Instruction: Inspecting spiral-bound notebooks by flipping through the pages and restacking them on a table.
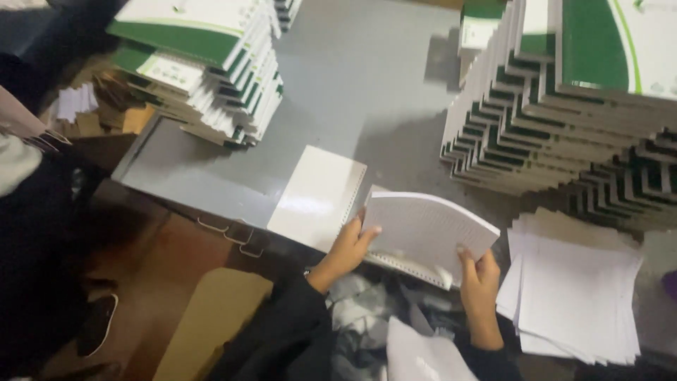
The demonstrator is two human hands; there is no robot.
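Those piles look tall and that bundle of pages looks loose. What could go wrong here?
The block of punched pages is gripped only at its near edge by the left hand and right hand, and it bows, so sheets might slip or fan out. The stack of green-and-white notebooks on the right leans in steps and could slide. The loose white sheets lie askew by the table edge and might get knocked off.

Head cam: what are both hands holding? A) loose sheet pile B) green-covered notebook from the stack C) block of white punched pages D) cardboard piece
C: the left hand and right hand each grip an edge of the white punched page block, just off the grey table.
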